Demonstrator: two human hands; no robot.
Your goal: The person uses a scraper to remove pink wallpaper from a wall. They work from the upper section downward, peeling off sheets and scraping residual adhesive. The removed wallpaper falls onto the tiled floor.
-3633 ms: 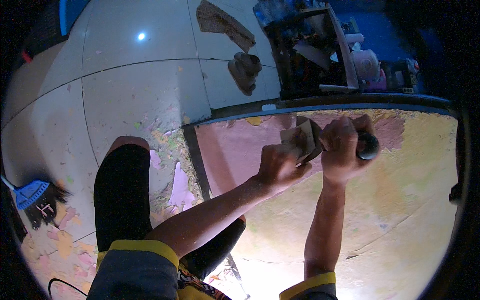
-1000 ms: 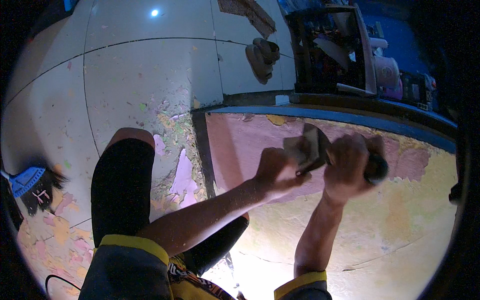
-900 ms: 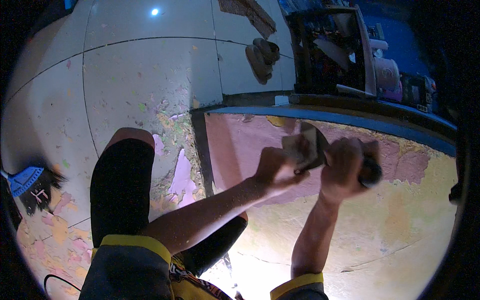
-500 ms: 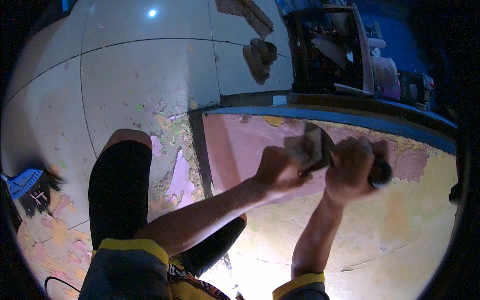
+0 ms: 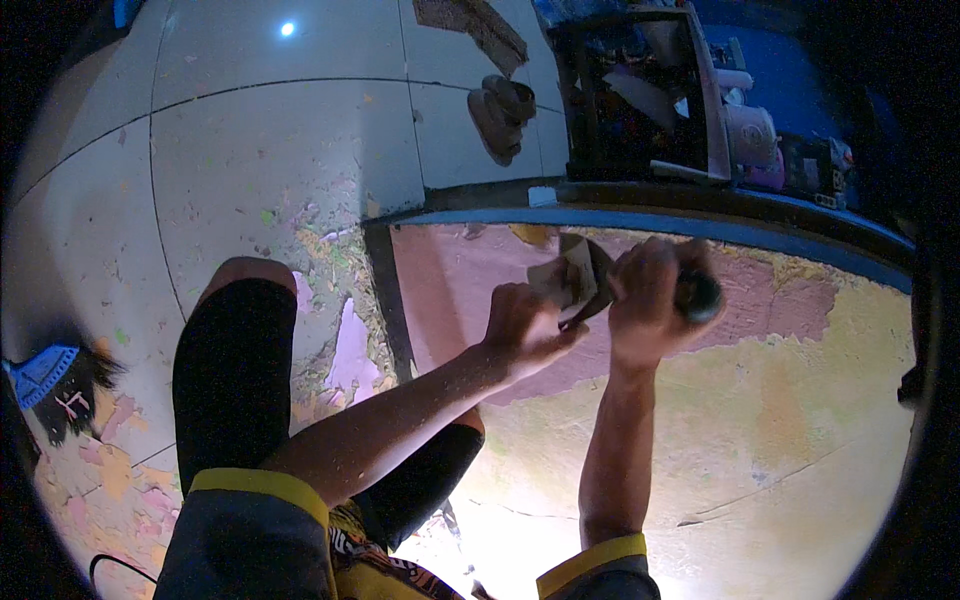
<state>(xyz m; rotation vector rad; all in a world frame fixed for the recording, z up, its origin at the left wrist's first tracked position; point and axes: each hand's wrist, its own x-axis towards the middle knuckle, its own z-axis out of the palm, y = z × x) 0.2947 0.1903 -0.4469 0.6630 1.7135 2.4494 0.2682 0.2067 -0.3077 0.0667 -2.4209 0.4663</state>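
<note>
My right hand (image 5: 640,310) is wrapped round the dark, round-ended handle of a scraper (image 5: 580,272). Its wide flat blade points left, against a wall (image 5: 720,430) with a pink paint layer (image 5: 440,290) above bare yellowish plaster. At the blade's lower left edge, my left hand (image 5: 520,325) has its fingers curled and its thumb along the metal, gripping the blade; some fingertips are hidden. Ragged pink edges border the plaster under my hands, and motion slightly blurs the right hand.
Pink and orange paint flakes (image 5: 352,350) litter the tiled floor by the wall and at lower left. A blue broom head (image 5: 45,375) lies at far left. Sandals (image 5: 500,118) sit beyond a blue ledge (image 5: 660,218), near a dark shelf (image 5: 715,130) and a pale pink tub (image 5: 752,136).
Both hands and the scraper have shifted left along the pink paint. The whole view has also moved slightly. The grip on the scraper looks the same.
</note>
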